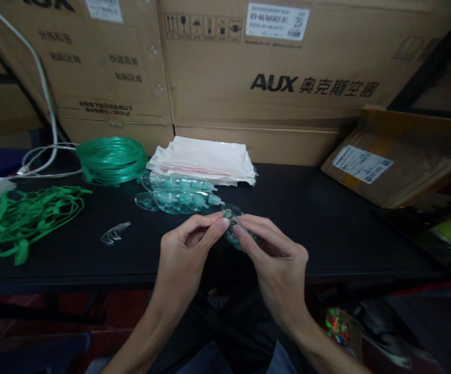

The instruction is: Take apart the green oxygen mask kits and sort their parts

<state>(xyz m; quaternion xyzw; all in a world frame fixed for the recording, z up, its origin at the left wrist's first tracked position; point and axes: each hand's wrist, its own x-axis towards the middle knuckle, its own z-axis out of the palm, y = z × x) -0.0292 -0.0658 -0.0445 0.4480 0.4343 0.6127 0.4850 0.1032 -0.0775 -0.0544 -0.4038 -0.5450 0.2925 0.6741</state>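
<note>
My left hand [194,236] and my right hand [274,249] meet above the front part of the black table. Both are closed, thumbs and fingertips pinching a translucent green oxygen mask [232,240] between them. The fingers cover much of this mask, and a bit of green shows by the right fingers. Just beyond my left hand lie nested rows of similar masks [174,200], their pale connectors pointing right. Left of that hand sits a small group of thin metal strips [115,233]. A tangle of green elastic straps [30,215] rests farther left.
A coil of green tubing [110,161] and a stack of white plastic bags [206,160] stand at the back of the table [311,223]. Large cardboard boxes [225,98] form a wall behind. A smaller taped carton [385,161] is at right; a white cable [48,93] hangs at left.
</note>
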